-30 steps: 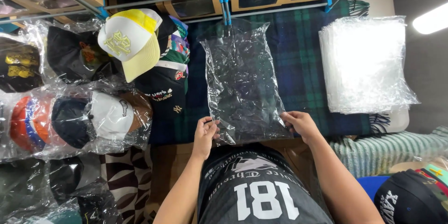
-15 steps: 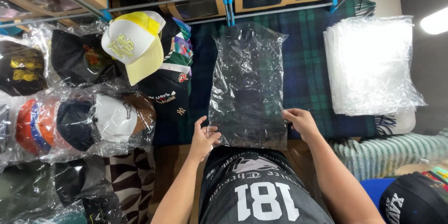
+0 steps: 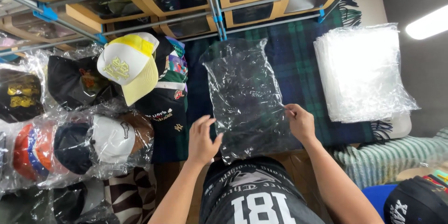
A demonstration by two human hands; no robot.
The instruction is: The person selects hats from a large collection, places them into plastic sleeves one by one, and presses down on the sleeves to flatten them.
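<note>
Hands (image 3: pixel 298 122) flattening clear plastic bag (image 3: pixel 245 95)

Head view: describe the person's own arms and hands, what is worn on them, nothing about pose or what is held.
Both forearms are bare, with no sleeves showing. The left hand and the right hand wear no gloves; no rings, watch or bracelet can be made out.

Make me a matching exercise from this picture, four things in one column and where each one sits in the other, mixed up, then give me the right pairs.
Things:
1. clear plastic bag
2. stack of plastic bags
3. yellow and white cap
4. bagged caps

Places:
A. far right of the plaid blanket
B. lower left, wrapped in plastic
C. between the left hand and right hand
D. upper left, unwrapped, on top of dark caps

Pairs: 1-C, 2-A, 3-D, 4-B
</note>
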